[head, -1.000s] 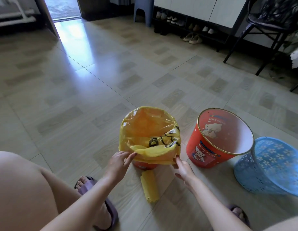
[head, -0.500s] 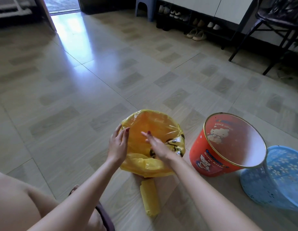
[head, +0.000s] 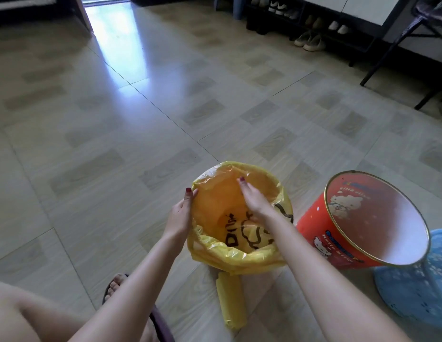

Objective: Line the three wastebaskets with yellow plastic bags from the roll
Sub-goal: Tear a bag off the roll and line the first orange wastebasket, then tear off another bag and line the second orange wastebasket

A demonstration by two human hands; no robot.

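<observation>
Fingers of our right hand (head: 254, 202) reach straight down inside the yellow bag (head: 215, 208); our left hand (head: 181, 213) lies flat against its outer rim. Nearer us lies the roll (head: 231, 299). Rightward tilt the red wastebasket (head: 318, 228) and blue wastebasket (head: 417, 294).

The first wastebasket is almost wholly hidden under its yellow bag (head: 239, 253), so its colour and shape cannot be told. The right hand (head: 254, 201) reaches into the bag; its lower fingers are out of sight. The blue wastebasket (head: 412, 294) is cut off by the right edge and partly covered by the red wastebasket (head: 321, 233). The shoes (head: 310, 41) on the rack are too small to make out.
</observation>
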